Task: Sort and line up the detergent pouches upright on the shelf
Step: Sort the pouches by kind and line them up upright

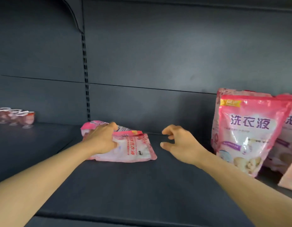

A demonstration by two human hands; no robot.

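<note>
Lying flat, the crumpled pink-and-white pouch (125, 148) is gripped by the left hand (102, 139); the right hand (179, 141) hovers loosely curled, holding nothing.

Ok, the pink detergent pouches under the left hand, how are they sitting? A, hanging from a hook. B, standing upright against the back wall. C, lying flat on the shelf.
C: the left hand rests on the flat pink detergent pouches, which lie on the dark shelf.
</note>
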